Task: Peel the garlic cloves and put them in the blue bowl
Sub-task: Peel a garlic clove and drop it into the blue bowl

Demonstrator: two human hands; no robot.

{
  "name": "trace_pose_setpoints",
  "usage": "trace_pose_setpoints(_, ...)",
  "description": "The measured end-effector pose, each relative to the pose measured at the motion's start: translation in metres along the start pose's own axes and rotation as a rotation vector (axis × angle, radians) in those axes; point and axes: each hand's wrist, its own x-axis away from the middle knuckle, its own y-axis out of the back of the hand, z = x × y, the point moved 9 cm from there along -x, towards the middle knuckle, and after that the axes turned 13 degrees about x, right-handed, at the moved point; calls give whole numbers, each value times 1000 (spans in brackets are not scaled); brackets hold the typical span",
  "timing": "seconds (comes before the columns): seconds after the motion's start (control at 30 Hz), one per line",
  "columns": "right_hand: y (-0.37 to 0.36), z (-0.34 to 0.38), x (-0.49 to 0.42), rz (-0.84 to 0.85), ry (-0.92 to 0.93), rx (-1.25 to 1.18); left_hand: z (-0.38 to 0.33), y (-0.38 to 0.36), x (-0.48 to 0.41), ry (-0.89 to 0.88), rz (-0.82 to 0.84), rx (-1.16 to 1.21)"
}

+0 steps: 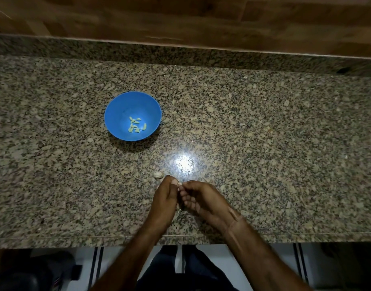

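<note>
Head view: left hand (165, 197) and right hand (202, 199) pinch garlic clove (179, 183) over granite counter (264, 143).

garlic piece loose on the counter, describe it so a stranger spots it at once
On the granite counter, look from the blue bowl toward the person's left hand. Just beyond it lies a small whitish garlic piece. Unlike the peeled cloves in the bowl, it sits alone on bare stone.

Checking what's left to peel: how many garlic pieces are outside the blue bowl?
2. One garlic piece lies on the counter just beyond the left hand; a clove is pinched between it and the right hand. More may be hidden.
</note>
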Motion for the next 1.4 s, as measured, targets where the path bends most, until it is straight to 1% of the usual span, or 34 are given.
trace_pose_setpoints(0.07,-1,-3,-2,10,-11,-43,-5,1,0,-98,-33,-141)
trace_pose_setpoints(0.13,3,-2,-4,-25,55,0,-8,6,-1,-183,-96,-278)
trace_pose_setpoints(0.23,12,4,-4,-101,170,85,-12,16,0,-209,-197,-308)
trace_pose_setpoints(0.3,17,7,-3,-141,206,137,-19,20,4,-238,-234,-312)
trace_pose_setpoints(0.37,19,8,-3,-155,217,176,-29,18,8,-308,-223,-337)
trace_pose_setpoints(0.47,17,9,-1,-127,221,217,-40,9,13,-374,-162,-321)
trace_pose_setpoints(0.6,19,11,0,-126,262,271,-43,7,15,-381,-168,-352)
trace_pose_setpoints(0.67,23,21,4,-184,389,415,-42,9,15,-357,-183,-371)
trace_pose_setpoints(0.73,28,30,10,-273,522,590,-36,11,14,-277,-213,-345)
trace_pose_setpoints(0.77,30,32,12,-292,557,609,-33,12,13,-224,-226,-310)
trace_pose_setpoints(0.9,31,34,10,-288,609,586,-16,10,12,-38,-202,-61)
trace_pose_setpoints(0.97,32,34,10,-296,633,572,-13,8,12,10,-179,51)
trace_pose_setpoints(1.1,33,33,13,-319,647,553,-3,3,8,114,-151,164)
trace_pose_setpoints(1.2,34,32,11,-313,630,529,13,2,6,204,-183,278)
trace_pose_setpoints(1.3,35,26,8,-296,597,464,18,3,7,212,-232,289)
trace_pose_setpoints(1.4,34,22,8,-288,589,414,10,-1,7,182,-219,263)
